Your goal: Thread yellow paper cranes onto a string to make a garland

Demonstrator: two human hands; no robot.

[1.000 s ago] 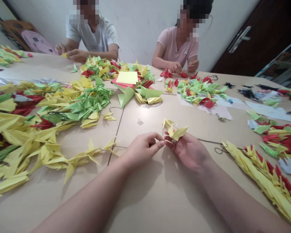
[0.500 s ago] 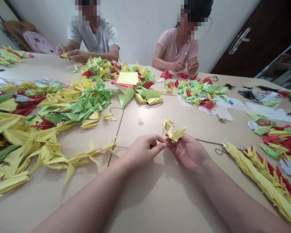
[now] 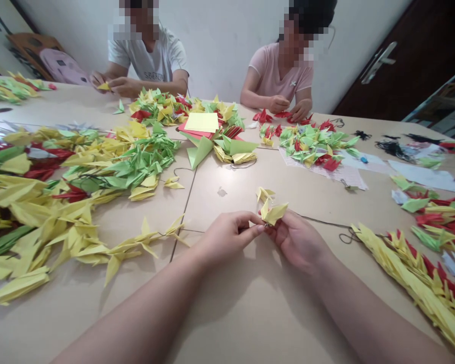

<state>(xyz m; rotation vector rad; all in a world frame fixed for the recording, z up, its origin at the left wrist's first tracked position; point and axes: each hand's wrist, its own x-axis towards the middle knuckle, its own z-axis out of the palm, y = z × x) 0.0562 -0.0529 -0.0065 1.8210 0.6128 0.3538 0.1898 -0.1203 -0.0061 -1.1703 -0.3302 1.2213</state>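
Note:
In the middle of the table, a yellow paper crane (image 3: 274, 213) sits between my two hands. My right hand (image 3: 296, 238), palm turned up, has its fingers closed around the crane's underside. My left hand (image 3: 233, 233) pinches thumb and forefinger right at the crane's lower edge, where something small and shiny shows; what it grips is too small to make out. Just behind lies a second yellow paper crane (image 3: 264, 193). A dark cord (image 3: 322, 220) runs from beside my right hand to a long string of yellow cranes (image 3: 405, 283) on the right.
Heaped yellow, green and red cranes (image 3: 64, 202) cover the table's left side. Farther back lie a stack of square paper (image 3: 200, 122) and a mixed crane pile (image 3: 313, 141). Black cords (image 3: 392, 150) lie at right. Two people (image 3: 147, 60) sit opposite, handling folded paper.
My left fingertips have shifted slightly right, up against the crane, which has tilted a little. Across the table, the person in pink has lowered one hand to the red cranes.

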